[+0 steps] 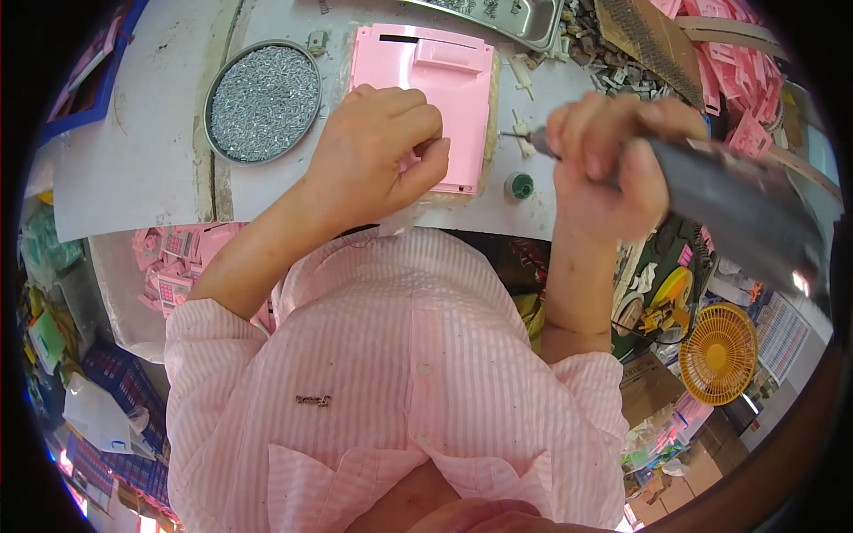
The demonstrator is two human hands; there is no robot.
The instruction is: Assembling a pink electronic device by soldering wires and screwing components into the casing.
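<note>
Below the table's near edge at left, pink pieces [173, 289] heaped in a pale sack [114, 284], probably stowed low to spare room on the table [169, 115]. Next, a round metal dish [209, 111] full of small silvery screws [263, 105], likely placed there for easy picking with the left hand [378, 147]. Then that hand itself, over the pink casing [464, 124], fingers curled and drawn together, thumb close to the index finger; impossible to tell whether pinching anything. Beneath, the casing, flat on a pale sheet [489, 164] straight ahead of the striped shirt [355, 355], apparently for central reach and protection from scratches. Just beside, to the right, a small round green container [519, 186]; farther back, a metal tray [544, 27]. Farther right, the right hand [613, 160], raised, fingers wrapped around the front of a dark powered screwdriver [737, 209], seemingly for control near the tip; bit [513, 134] aimed leftward, apart from the casing. Behind, at far right, piled pink parts [737, 80].
</note>
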